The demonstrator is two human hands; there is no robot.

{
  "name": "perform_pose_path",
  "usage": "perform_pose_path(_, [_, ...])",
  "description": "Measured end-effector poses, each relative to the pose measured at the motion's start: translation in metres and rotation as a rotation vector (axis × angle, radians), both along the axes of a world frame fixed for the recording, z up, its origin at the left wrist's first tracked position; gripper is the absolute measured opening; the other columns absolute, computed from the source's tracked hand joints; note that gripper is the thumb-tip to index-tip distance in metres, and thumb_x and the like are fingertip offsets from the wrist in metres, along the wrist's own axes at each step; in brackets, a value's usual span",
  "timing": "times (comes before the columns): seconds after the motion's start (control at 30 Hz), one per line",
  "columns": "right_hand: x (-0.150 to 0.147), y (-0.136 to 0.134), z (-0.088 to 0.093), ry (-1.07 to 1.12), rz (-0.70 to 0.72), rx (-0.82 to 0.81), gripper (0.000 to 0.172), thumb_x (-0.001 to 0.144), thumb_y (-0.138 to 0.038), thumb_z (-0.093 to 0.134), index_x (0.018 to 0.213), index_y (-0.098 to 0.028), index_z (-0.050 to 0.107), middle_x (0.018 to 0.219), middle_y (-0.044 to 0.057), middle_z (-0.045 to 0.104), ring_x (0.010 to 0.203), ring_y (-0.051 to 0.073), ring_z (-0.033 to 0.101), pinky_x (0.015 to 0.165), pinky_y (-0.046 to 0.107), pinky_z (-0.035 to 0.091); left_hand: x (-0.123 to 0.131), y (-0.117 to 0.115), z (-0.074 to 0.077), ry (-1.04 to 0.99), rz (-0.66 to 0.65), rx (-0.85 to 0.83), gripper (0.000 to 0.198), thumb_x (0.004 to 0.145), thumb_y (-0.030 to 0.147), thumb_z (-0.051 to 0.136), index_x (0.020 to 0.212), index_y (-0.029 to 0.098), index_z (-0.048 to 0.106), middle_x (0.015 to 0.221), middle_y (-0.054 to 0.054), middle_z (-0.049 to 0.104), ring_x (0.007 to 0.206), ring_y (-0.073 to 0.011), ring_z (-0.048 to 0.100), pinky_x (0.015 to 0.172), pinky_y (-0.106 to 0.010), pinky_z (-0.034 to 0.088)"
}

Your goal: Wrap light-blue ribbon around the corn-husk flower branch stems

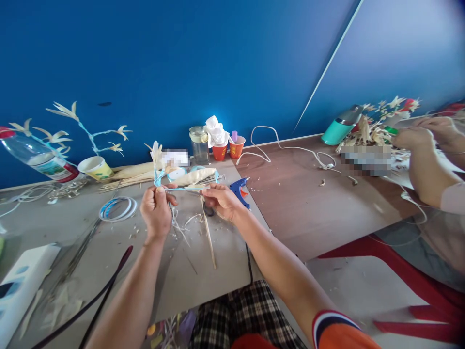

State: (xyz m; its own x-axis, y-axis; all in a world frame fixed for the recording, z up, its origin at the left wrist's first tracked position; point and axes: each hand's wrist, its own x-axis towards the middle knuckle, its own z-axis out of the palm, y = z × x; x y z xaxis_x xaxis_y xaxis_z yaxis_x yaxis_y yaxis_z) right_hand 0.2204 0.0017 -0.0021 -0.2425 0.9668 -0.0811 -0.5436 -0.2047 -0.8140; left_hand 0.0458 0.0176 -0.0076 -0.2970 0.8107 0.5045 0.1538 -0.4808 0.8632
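Observation:
My left hand point(156, 211) is closed in a pinch around the stem of a cream flower point(157, 154) with dried, husk-like petals. Light blue tape is wound below the petals. A narrow strip of blue tape point(187, 189) runs taut and nearly level from the flower to my right hand point(222, 201), whose fingers pinch its other end. Just behind my hands lies a cream husk bundle point(196, 177), and a thin pale stick point(209, 232) rests on the table below. Dark scissor-like loops show partly beside my right fingers.
A blue glue gun point(238, 191) lies right of my hands. Tape rolls point(118, 208) are at left, near a tilted plastic bottle point(43, 162) and a yellow paper cup point(96, 168). Red cups point(220, 152) and a jar point(199, 148) line the wall. A co-worker's hands point(414, 140) work at right.

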Motion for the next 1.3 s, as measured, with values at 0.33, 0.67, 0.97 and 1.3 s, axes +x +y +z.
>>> perform_pose_path(0.33, [0.021, 0.015, 0.001, -0.214, -0.329, 0.118, 0.028, 0.061, -0.035, 0.067, 0.054, -0.019, 0.045, 0.049, -0.006, 0.035, 0.049, 0.007, 0.028, 0.050, 0.025, 0.021, 0.010, -0.010, 0.007, -0.330, -0.442, -0.181, 0.028, 0.073, 0.040, 0.072, 0.075, 0.015, 0.060, 0.066, -0.006, 0.068, 0.038, -0.0086, 0.051, 0.045, -0.025, 0.044])
perform_pose_path(0.67, [0.015, 0.018, -0.006, -0.475, -0.188, -0.093, 0.016, 0.063, -0.019, 0.056, 0.050, -0.019, 0.047, 0.038, -0.008, 0.031, 0.041, 0.005, 0.024, 0.045, 0.024, 0.014, 0.015, -0.013, 0.009, -0.464, -0.544, -0.226, 0.027, 0.072, 0.039, 0.074, 0.075, 0.017, 0.059, 0.080, -0.007, 0.074, 0.042, -0.0058, 0.052, 0.048, -0.022, 0.045])
perform_pose_path(0.97, [0.020, 0.014, -0.009, -0.876, -0.102, 0.056, 0.024, 0.068, -0.026, 0.059, 0.048, -0.018, 0.048, 0.045, -0.005, 0.035, 0.049, 0.008, 0.032, 0.050, 0.025, 0.022, 0.012, -0.009, 0.000, -0.462, -0.500, -0.292, 0.034, 0.070, 0.045, 0.075, 0.079, 0.017, 0.058, 0.068, -0.004, 0.072, 0.054, -0.0133, 0.068, 0.061, -0.024, 0.056])
perform_pose_path(1.3, [0.017, 0.003, 0.005, -0.679, -0.634, 0.318, 0.033, 0.090, -0.042, 0.045, 0.107, -0.019, 0.061, 0.090, 0.006, 0.064, 0.072, 0.016, 0.056, 0.063, 0.027, 0.040, 0.015, -0.005, 0.001, -0.502, -0.376, -0.235, 0.032, 0.074, 0.045, 0.071, 0.080, 0.018, 0.055, 0.071, -0.003, 0.073, 0.060, -0.0135, 0.070, 0.071, -0.028, 0.058])
